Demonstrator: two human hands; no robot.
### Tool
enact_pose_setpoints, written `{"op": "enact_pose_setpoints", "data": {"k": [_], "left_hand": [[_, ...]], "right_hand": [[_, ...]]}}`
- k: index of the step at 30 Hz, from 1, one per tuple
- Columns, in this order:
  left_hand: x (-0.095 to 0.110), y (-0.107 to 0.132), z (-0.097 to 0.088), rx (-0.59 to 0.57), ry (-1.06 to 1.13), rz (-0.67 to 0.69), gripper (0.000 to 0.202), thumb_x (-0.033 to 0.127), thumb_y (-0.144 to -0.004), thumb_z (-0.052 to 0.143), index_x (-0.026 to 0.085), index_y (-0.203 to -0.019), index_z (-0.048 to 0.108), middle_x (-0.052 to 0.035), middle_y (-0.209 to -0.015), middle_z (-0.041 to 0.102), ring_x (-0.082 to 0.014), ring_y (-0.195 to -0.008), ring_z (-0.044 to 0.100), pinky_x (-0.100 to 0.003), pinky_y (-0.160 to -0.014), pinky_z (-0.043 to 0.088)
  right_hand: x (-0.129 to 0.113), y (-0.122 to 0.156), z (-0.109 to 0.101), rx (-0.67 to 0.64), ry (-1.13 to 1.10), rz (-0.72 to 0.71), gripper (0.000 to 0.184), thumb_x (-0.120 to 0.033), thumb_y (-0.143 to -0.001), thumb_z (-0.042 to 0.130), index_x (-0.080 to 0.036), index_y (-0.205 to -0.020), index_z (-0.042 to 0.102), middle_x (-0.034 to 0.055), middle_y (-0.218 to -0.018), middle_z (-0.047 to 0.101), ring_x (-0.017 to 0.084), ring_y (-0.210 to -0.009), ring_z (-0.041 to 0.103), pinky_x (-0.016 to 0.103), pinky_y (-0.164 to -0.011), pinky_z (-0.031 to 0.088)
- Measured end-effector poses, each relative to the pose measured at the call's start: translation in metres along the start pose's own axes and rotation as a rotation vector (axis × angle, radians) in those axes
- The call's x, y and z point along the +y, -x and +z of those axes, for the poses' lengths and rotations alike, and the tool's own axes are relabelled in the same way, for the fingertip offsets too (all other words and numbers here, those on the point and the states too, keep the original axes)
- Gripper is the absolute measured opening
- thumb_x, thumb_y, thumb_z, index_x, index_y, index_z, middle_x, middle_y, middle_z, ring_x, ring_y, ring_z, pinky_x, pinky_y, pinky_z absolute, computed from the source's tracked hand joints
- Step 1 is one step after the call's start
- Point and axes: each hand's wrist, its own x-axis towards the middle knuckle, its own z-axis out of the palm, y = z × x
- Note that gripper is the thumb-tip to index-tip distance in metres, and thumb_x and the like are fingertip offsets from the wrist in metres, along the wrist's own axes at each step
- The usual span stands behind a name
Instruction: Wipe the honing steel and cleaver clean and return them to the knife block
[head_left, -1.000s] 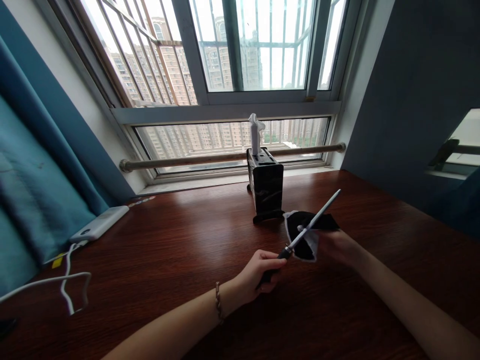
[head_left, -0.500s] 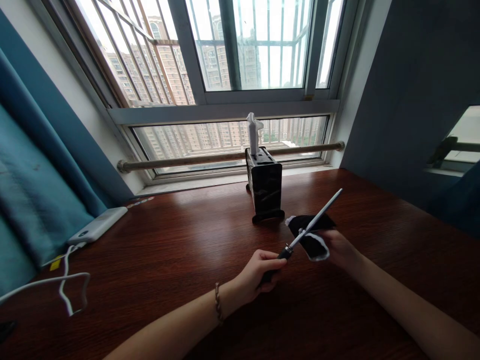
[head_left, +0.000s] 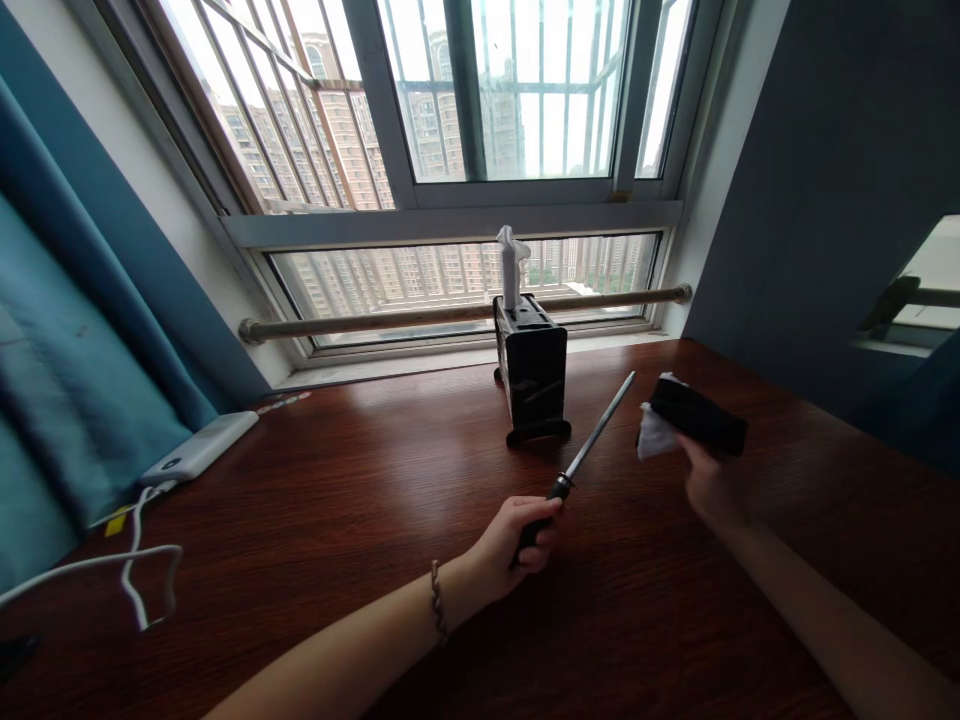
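Observation:
My left hand [head_left: 508,548] is closed around the black handle of a sharpening steel [head_left: 602,424]. Its long grey rod slants up and to the right, the tip in the air above the table. To the right of it, my right hand [head_left: 712,490] grips a folded black cloth [head_left: 697,415] with a white side or edging. The cloth is apart from the rod, and some of my right fingers are hidden behind it or blurred.
A black tissue box [head_left: 536,380] with a white tissue sticking up stands near the window on the brown wooden table [head_left: 360,480]. At the left, a white power bank [head_left: 199,448] with a white cable [head_left: 135,570] lies beside the blue curtain [head_left: 90,360].
My right hand has drawn the cloth off the rod, moving it right and slightly up. The rod in my left hand has shifted a little left and its tilt is steeper.

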Motion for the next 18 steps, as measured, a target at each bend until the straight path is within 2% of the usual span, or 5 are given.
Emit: {"op": "enact_pose_setpoints", "data": {"k": [1,4,6,13,18], "left_hand": [[0.0,0.0,-0.001,-0.003,0.019,-0.008,0.023,0.032,-0.077,0.06,0.012,-0.079,0.05,0.0057,-0.054,0.036,-0.0003,-0.036,0.022,-0.015,-0.035,0.008],[0.001,-0.001,-0.002,-0.004,0.028,-0.019,0.021,0.031,-0.078,0.059,0.013,-0.079,0.049,0.0053,-0.055,0.036,-0.0002,-0.037,0.021,-0.015,-0.035,0.008],[0.001,0.0,-0.001,-0.01,0.014,-0.018,0.021,0.031,-0.078,0.058,0.012,-0.078,0.049,0.005,-0.055,0.036,-0.0002,-0.037,0.021,-0.014,-0.036,0.008],[0.003,0.002,0.004,0.004,-0.022,-0.02,0.019,0.03,-0.078,0.058,0.013,-0.076,0.049,0.0044,-0.055,0.039,-0.0004,-0.036,0.022,-0.015,-0.035,0.007],[0.002,0.001,0.003,0.01,-0.014,-0.035,0.02,0.03,-0.078,0.059,0.015,-0.078,0.047,0.0059,-0.052,0.037,-0.0008,-0.035,0.021,-0.016,-0.035,0.007]], "right_hand": [[-0.002,0.008,0.006,-0.088,0.064,-0.038,0.037,-0.014,-0.067,0.068,-0.023,-0.103,0.062,0.0014,-0.115,0.056,0.023,-0.115,0.045,0.034,-0.102,0.035],[-0.011,0.028,0.025,-0.811,0.473,-0.21,0.052,-0.012,-0.076,0.06,-0.02,-0.125,0.048,0.006,-0.13,0.045,0.025,-0.12,0.04,0.038,-0.104,0.032],[-0.015,0.034,0.033,-1.062,0.591,-0.268,0.051,-0.011,-0.083,0.047,-0.019,-0.133,0.039,0.0067,-0.137,0.035,0.023,-0.125,0.033,0.037,-0.105,0.031],[-0.016,0.028,0.03,-1.133,0.704,-0.349,0.047,-0.015,-0.089,0.039,-0.021,-0.135,0.035,0.0048,-0.138,0.034,0.021,-0.125,0.034,0.033,-0.104,0.033],[-0.015,0.02,0.025,-0.99,0.818,-0.409,0.048,-0.013,-0.089,0.037,-0.024,-0.135,0.035,0.0022,-0.138,0.034,0.021,-0.126,0.032,0.034,-0.106,0.03]]}}
